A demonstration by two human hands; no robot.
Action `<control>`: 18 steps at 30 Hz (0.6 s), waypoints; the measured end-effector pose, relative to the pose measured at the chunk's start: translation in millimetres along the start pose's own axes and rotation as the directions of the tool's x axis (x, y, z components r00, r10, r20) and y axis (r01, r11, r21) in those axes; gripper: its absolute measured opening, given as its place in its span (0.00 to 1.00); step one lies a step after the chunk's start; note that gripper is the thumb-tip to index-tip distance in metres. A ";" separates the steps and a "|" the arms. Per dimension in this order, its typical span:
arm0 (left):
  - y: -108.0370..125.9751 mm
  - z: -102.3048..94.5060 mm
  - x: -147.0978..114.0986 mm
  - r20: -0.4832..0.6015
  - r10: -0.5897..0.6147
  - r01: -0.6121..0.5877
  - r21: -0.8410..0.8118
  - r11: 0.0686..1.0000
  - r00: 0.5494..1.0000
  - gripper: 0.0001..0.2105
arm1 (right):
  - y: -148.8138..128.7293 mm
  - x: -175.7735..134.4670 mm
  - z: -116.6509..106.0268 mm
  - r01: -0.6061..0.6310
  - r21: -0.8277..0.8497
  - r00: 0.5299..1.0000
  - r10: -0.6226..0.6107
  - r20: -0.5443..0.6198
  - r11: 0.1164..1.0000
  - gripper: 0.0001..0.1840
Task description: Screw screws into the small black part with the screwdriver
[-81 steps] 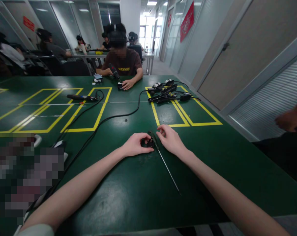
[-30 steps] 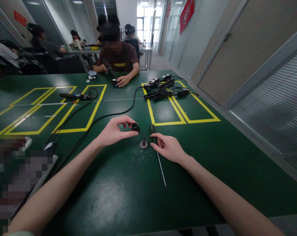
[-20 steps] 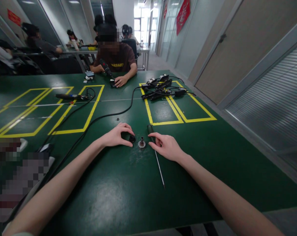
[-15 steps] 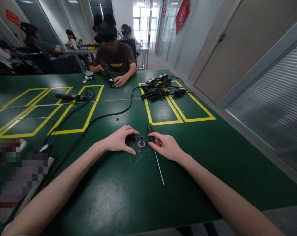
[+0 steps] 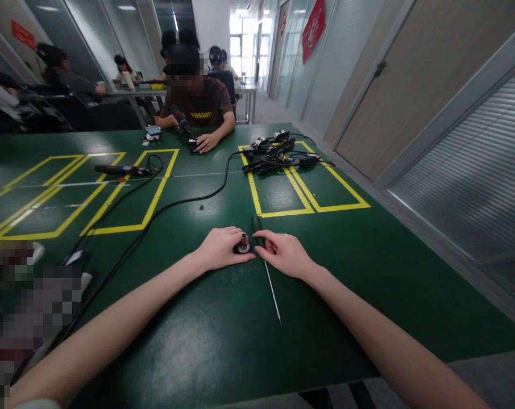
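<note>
A small metal part (image 5: 243, 246), a round flanged base with an upright stem, stands on the green table. My left hand (image 5: 219, 248) curves around it from the left, fingers behind and thumb in front, with a gap between their tips. Something dark shows at the part's base, partly hidden by that hand. Over the dark-handled screwdriver (image 5: 273, 289) rests my right hand (image 5: 286, 251), its index finger and thumb apart just right of the metal part. The screwdriver lies on the table, its shaft pointing toward me; the hand covers part of its handle.
Black cables and devices (image 5: 277, 152) lie piled at the back right among yellow tape outlines. A black cord (image 5: 185, 199) crosses the table to the left. A corded tool (image 5: 121, 169) lies at the left. Opposite, a person (image 5: 202, 105) holds a power screwdriver (image 5: 181, 118).
My left hand has moved right, and its fingers and thumb now surround the metal part. My right hand and the screwdriver have hardly moved; the view has shifted slightly.
</note>
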State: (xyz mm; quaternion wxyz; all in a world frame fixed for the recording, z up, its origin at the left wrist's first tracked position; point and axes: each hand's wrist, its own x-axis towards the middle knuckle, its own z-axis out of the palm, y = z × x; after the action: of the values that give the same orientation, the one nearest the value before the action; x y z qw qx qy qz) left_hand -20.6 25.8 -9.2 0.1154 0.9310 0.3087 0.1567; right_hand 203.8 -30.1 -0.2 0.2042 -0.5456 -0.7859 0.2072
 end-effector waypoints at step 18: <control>-101.8 -114.7 -21.2 -0.219 -0.708 0.741 0.204 0.640 0.672 0.25 | -1.4 -0.2 -2.2 0.016 0.015 1.000 -0.016 0.017 1.000 0.16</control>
State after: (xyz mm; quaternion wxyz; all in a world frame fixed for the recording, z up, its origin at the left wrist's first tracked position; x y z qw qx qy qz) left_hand -133.2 106.1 60.4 0.0190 0.7243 0.6808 0.1075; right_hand 204.0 -30.5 2.4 0.2034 -0.5361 -0.7903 0.2160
